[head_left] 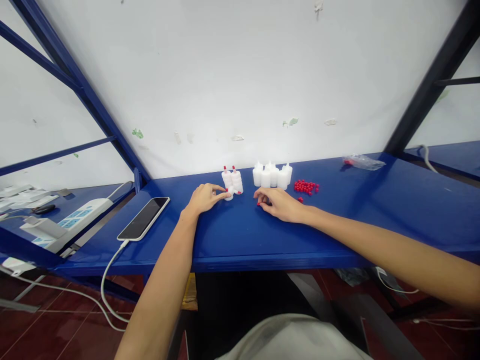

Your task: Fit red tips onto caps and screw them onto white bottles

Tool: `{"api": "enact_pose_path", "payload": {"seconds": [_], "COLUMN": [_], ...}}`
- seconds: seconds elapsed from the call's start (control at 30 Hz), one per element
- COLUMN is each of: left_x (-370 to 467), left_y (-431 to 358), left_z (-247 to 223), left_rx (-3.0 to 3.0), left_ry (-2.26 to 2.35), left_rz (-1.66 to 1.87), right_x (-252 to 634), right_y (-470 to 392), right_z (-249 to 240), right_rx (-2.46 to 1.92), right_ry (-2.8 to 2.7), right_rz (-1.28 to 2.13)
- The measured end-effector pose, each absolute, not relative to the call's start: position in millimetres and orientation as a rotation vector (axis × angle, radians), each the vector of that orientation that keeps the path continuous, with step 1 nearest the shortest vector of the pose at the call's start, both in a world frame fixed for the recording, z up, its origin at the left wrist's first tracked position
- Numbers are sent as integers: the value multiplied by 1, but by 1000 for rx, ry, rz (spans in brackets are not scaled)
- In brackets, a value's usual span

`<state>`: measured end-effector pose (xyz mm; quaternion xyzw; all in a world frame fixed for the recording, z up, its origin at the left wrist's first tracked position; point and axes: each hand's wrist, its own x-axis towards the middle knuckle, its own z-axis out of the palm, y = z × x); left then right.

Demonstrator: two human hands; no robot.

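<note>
My left hand (204, 198) rests low over the blue table. Its thumb and forefinger close on a small white squeeze bottle (229, 197), partly covered by the fingers, with red showing at the top. Just behind stand white bottles (237, 182) wearing red pointed caps. To the right, my right hand (280, 204) is curled above the table, a small red cap (258, 204) at its pinched fingertips. Beyond that hand stands a group of uncapped white bottles (265, 178) with bare nozzles. Loose red caps (305, 186) lie in a pile to its right, one single cap (300, 199) nearer the hand.
A phone (144, 219) lies at the left on a white charging cable (107, 270). A clear plastic bag (363, 162) with something red inside is at the back right. Blue shelf posts (93, 105) flank the table, and a power strip (80, 220) sits further left.
</note>
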<state>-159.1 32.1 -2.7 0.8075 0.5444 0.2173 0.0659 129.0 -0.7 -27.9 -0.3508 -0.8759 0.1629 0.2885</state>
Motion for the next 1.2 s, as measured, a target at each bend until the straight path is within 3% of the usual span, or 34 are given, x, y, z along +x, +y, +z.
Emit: {"api": "enact_pose_path", "payload": {"seconds": [0.23, 0.6, 0.87, 1.2], "left_x": [-136, -81, -116, -143], "left_y": [16, 8, 12, 23], "left_z": [8, -7, 13, 10], "left_rx": [2608, 2784, 2384, 2403], "left_ry": [1621, 1448, 1554, 1674], "left_rz": [866, 427, 1217, 1153], "right_x": [129, 132, 130, 135], "right_y": [-2, 0, -4, -9], "right_z": [-27, -21, -23, -6], "right_rx": [-968, -1165, -1152, -1109], "right_ry": [-2376, -2359, -2377, -2184], "right_rz": [316, 236, 143, 206]}}
